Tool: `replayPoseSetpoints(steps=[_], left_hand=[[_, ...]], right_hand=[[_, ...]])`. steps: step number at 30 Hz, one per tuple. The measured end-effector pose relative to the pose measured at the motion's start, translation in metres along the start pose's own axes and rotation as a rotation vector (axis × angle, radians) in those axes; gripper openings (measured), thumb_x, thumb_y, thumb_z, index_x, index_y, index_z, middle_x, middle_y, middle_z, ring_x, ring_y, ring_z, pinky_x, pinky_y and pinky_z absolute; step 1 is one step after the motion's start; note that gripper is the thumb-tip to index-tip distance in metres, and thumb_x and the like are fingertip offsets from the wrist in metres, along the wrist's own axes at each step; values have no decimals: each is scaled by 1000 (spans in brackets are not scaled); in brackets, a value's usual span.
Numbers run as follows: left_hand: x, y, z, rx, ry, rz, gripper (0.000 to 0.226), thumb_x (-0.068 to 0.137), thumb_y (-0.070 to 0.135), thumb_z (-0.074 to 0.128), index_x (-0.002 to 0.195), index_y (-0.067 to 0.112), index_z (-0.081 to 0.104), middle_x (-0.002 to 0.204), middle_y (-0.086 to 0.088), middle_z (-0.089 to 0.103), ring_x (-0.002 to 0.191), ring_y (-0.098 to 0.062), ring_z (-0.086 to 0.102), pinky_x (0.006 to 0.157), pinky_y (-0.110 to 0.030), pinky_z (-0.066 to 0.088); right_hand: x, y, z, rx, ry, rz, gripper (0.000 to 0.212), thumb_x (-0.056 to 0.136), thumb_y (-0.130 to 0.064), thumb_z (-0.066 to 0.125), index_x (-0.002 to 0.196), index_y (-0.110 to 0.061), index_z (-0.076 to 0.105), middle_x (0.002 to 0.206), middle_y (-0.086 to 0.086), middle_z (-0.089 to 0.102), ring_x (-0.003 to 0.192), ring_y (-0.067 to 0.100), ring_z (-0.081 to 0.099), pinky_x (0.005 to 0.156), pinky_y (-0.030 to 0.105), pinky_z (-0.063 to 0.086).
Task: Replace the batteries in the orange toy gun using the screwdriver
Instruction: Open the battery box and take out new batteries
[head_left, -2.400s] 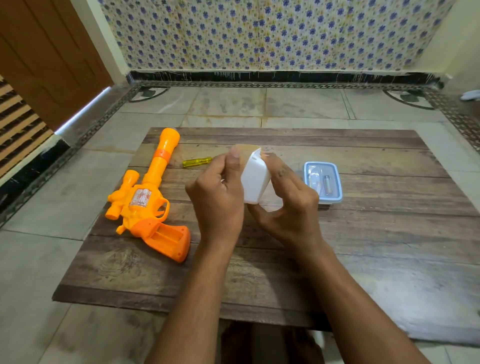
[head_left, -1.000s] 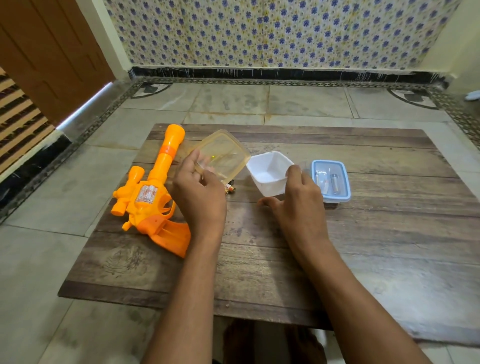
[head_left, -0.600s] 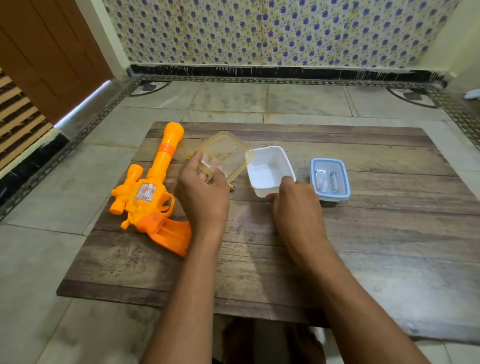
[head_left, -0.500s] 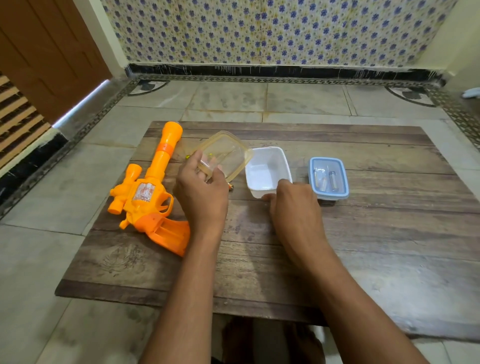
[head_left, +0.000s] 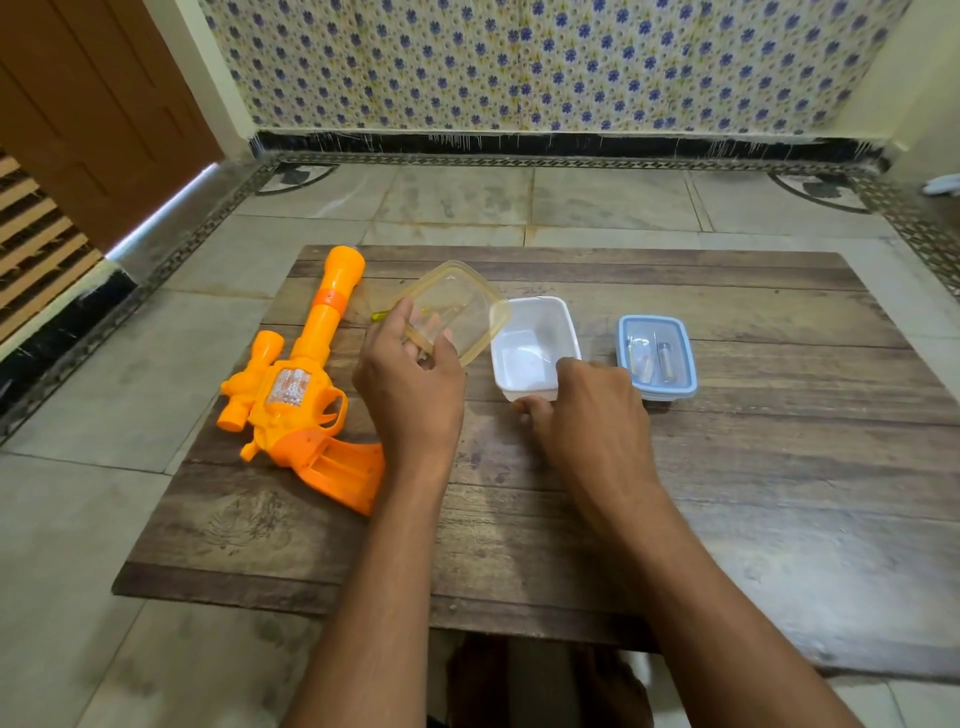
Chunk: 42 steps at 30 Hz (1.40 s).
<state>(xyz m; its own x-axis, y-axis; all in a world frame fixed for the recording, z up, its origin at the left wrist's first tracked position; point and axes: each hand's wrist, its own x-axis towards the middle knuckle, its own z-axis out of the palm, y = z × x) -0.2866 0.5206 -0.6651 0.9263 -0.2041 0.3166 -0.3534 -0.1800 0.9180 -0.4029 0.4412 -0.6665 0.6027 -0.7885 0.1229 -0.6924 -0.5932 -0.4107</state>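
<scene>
Head view: a low, dark wooden table (head_left: 727, 493) stands on a tiled floor, and both bare forearms reach onto it from six o'clock.

The left hand (head_left: 410, 384) holds up a clear, yellowish plastic lid (head_left: 452, 312), tilted, its near edge pinched between thumb and curled fingers. The right hand (head_left: 587, 410) rests at the near wall of an open white square plastic tub (head_left: 535, 343), thumb against the outside and fingers curled over the rim, so it grips that wall. The tub shows no contents from here.

The orange plastic toy gun (head_left: 296, 384) lies flat at about nine o'clock from the left hand, just beside the wrist. Its long axis runs from the open-sided grip at roughly five o'clock to the muzzle at about twelve.

The yellow-handled screwdriver (head_left: 382, 315) lies behind the raised lid at twelve o'clock from the left hand, only its handle end showing clearly.

At three o'clock from the right hand sits a small clear box with a blue-rimmed lid (head_left: 657, 356), closed, with small cylinders inside that may be batteries.

The left hand is the nearer to both gun and screwdriver, but it must probably put the lid down first.
</scene>
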Motion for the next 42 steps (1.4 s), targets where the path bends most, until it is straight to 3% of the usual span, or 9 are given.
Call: replayPoseSetpoints(steps=[5,8,14,16,20,26,32,36,42], left_hand=[[0,1,0,-26,21,0,50,90,10,69,139,7,62,133,-9,67,115,-21,71,92,-36,62],[0,2,-1,-71,28,3,49,90,6,69,139,7,62,133,-8,67,112,-15,72,87,-21,61],[-8,11,1,-122,5,24,44,90,-4,70,133,4,65,124,2,65,94,24,62,82,-11,56],[-10,10,1,-108,-5,40,43,89,-4,71,131,5,67,122,4,65,95,22,63,83,-12,57],[-13,15,4,-134,-4,44,42,88,0,76,128,10,70,125,-2,69,110,-3,69,89,-26,61],[-25,39,21,-276,-51,-30,39,87,-3,77,125,3,68,110,2,71,87,23,64,72,-5,51],[-16,59,57,-253,-100,-72,40,86,1,79,124,9,70,106,-3,71,76,17,66,79,-20,60],[23,62,98,-100,-264,-111,42,81,3,81,120,15,72,107,-5,72,97,-16,71,91,-42,61],[64,59,153,97,-519,-111,36,81,-3,78,107,21,69,109,-12,69,97,-28,72,80,-40,64]], right_hand=[[-4,0,-4,1,46,-33,30,92,-39,69,94,-11,58,98,11,61,88,38,61,67,40,48],[-4,3,-5,20,77,-49,28,91,-36,71,91,-11,61,95,10,62,87,36,62,65,39,48],[1,12,-9,186,259,-58,32,84,-30,82,101,-4,72,100,12,72,89,35,66,73,46,57],[3,17,-10,229,343,-74,29,84,-27,83,96,-3,73,95,11,73,82,33,67,68,45,57],[9,32,-9,333,470,-92,15,85,-13,80,97,-6,76,88,12,74,78,33,71,64,45,59],[12,52,-19,470,548,-55,10,85,-6,74,95,-7,78,88,7,77,75,24,74,71,37,59],[12,70,-29,596,574,50,15,86,-3,72,98,-9,79,86,6,76,76,24,72,74,46,60],[18,84,-35,614,576,98,21,86,-5,73,106,-10,79,92,5,78,82,19,73,82,43,60],[28,98,-37,605,571,112,24,86,-8,75,109,-10,78,98,4,78,87,14,72,88,39,60]])
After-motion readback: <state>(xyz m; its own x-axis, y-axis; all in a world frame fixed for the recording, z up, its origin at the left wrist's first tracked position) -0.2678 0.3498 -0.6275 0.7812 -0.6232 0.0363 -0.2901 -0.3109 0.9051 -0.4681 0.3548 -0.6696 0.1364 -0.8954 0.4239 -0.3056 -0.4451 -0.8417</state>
